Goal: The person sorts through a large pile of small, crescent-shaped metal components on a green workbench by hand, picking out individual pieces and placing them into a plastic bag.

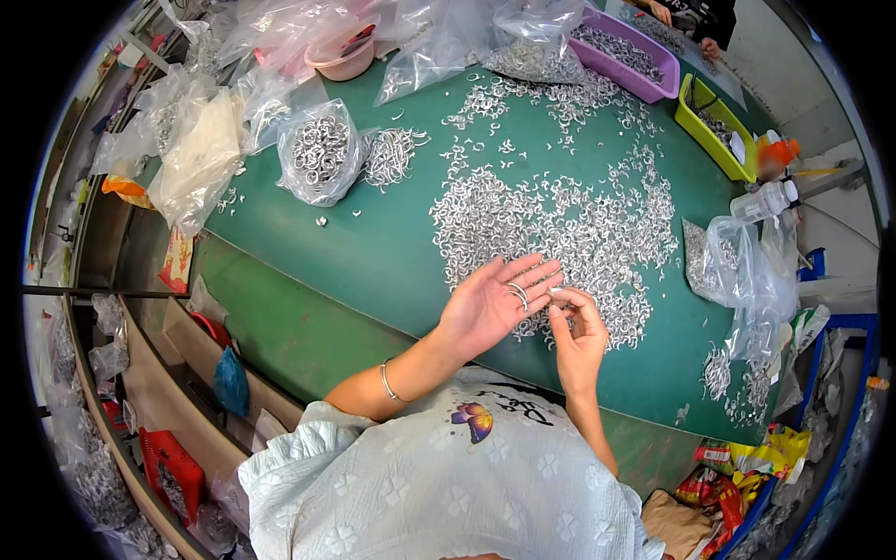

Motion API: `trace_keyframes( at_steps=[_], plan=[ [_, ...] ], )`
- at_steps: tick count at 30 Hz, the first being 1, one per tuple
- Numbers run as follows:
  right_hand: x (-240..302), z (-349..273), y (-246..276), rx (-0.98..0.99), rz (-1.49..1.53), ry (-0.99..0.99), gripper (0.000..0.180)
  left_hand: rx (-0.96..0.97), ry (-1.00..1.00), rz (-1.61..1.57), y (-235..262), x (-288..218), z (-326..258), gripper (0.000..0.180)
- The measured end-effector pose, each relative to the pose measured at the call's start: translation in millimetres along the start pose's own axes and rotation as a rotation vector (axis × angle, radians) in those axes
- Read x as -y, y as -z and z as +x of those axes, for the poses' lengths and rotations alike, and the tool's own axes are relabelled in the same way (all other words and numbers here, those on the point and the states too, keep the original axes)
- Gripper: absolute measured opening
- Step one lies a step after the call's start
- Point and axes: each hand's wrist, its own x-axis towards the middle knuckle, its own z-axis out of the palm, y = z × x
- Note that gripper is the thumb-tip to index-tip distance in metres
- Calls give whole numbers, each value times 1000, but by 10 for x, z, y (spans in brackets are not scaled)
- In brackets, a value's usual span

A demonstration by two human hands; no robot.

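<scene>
The bare left hand (483,310) is palm up and unclenched, with a few thin, curved silver metal pieces (518,295) lying across its fingers. Just beside its fingertips, the bare right hand (581,343) has thumb and forefinger drawn close; I cannot tell whether they grip a piece. Beyond both hands, a loose heap of small silver metal crescents (478,213) covers part of the smooth green tabletop (373,266). Best, I judge, to cup the left palm slightly so nothing slides off, and work the right fingertips close above it.
</scene>
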Motion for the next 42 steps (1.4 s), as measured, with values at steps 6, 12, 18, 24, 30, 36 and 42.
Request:
trace_keyframes(
  at_steps=[6, 12, 18, 24, 30, 36, 42],
  plan=[
    [170, 39, -112, 44, -465, 268, 28, 52, -3, 90, 34, 25, -18, 51],
    [163, 53, -127, 44, -644, 321, 17, 48, -1, 349, 93, 90, -69, 52],
    [98, 33, -166, 42, -644, 359, 10, 29, 1, 363, 108, 106, -102, 56],
    [131, 54, 7, -179, -603, 297, 11, -81, 41, 343, 185, 158, -20, 57],
    [-221, -76, 1501, -679, -897, 124, 8, -156, -515, 488, 498, -829, 90, 49],
    [-512, -534, 2959, -900, -1256, -72, 13, -549, -857, 753, 672, -1915, 457, 50],
    [-222, -285, 1969, -645, -971, 43, 24, -509, -1151, 1130, 813, -1763, 503, 45]
  ],
)
